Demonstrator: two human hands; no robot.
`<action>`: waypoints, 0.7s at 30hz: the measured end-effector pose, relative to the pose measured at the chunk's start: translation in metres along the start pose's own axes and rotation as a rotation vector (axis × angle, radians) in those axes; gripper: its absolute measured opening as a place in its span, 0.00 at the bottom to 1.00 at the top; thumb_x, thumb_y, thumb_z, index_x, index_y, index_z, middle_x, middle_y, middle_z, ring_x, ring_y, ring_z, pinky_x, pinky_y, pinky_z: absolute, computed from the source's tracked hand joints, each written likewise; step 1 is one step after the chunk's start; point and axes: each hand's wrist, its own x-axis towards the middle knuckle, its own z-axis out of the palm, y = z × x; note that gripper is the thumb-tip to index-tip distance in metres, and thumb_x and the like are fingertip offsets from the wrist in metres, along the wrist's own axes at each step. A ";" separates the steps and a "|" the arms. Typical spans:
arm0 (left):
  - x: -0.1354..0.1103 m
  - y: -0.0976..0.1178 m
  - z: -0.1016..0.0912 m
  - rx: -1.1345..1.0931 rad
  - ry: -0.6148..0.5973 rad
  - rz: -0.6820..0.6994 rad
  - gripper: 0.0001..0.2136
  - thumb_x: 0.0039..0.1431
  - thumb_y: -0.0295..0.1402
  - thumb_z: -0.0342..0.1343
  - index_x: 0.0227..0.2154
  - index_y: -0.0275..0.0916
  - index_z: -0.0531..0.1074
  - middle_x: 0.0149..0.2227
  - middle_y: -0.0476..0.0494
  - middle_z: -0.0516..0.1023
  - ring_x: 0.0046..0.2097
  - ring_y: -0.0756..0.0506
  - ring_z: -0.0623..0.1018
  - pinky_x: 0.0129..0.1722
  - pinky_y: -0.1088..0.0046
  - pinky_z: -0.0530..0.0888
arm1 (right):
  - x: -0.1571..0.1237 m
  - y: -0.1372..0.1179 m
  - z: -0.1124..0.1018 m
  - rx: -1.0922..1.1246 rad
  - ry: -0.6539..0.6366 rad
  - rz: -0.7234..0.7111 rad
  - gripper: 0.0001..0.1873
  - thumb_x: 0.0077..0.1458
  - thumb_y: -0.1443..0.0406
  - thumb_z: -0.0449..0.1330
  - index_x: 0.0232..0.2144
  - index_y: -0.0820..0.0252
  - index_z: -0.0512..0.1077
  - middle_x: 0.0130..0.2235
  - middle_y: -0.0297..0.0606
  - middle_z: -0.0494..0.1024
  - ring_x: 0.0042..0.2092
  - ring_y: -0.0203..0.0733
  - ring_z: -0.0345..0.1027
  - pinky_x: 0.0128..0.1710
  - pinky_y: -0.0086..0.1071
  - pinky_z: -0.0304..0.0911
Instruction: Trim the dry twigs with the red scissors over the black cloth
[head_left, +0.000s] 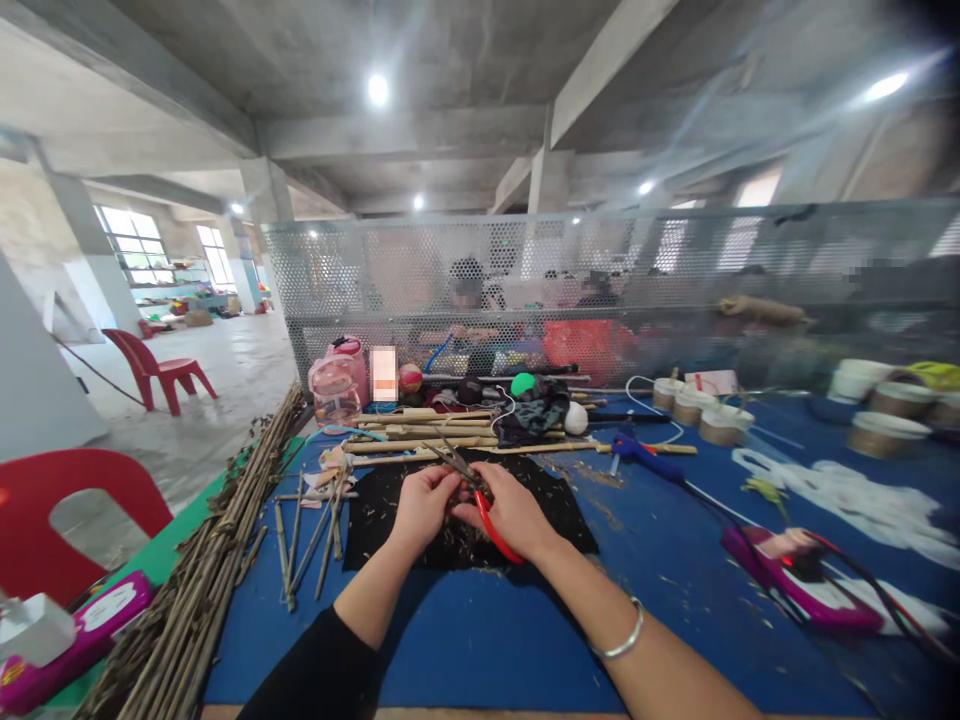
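Note:
My right hand [511, 508] grips red-handled scissors [491, 530], with the blades pointing up and to the left. Close against it, my left hand [422, 506] has its thumb and fingers pinched together near the blades; whatever is between them is too small or hidden to name. Both hands are above a black cloth [574, 518] strewn with pale bits. Several short cut sticks [300, 550] lie to the left of the cloth on the blue table [480, 640]. Longer bamboo-like rods [420, 432] lie beyond it.
A long bundle of thin sticks [214, 550] runs along the table's left side. To the right are a blue glue gun [649, 458], a purple power strip [817, 590] and several tubs [724, 425]. Behind stands a perforated metal screen [390, 285], with a person [466, 290] beyond.

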 end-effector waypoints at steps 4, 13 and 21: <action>0.001 -0.002 -0.002 0.011 -0.013 0.014 0.13 0.44 0.39 0.58 0.28 0.33 0.75 0.26 0.44 0.77 0.27 0.49 0.74 0.22 0.77 0.67 | 0.000 -0.001 0.000 0.004 0.005 -0.030 0.21 0.46 0.57 0.60 0.43 0.57 0.65 0.41 0.40 0.72 0.43 0.44 0.66 0.43 0.35 0.60; -0.002 -0.004 -0.004 0.104 -0.048 0.016 0.17 0.44 0.42 0.58 0.31 0.33 0.76 0.21 0.48 0.73 0.17 0.55 0.62 0.17 0.79 0.61 | 0.001 0.001 0.004 0.022 0.053 -0.002 0.17 0.48 0.58 0.58 0.42 0.56 0.66 0.38 0.38 0.73 0.39 0.41 0.68 0.38 0.32 0.61; 0.001 -0.011 -0.008 0.139 -0.045 0.081 0.16 0.45 0.43 0.57 0.27 0.32 0.76 0.22 0.46 0.74 0.19 0.54 0.64 0.18 0.78 0.59 | 0.001 -0.002 0.004 -0.037 0.092 -0.086 0.23 0.45 0.57 0.60 0.44 0.58 0.65 0.43 0.42 0.71 0.45 0.45 0.65 0.43 0.35 0.60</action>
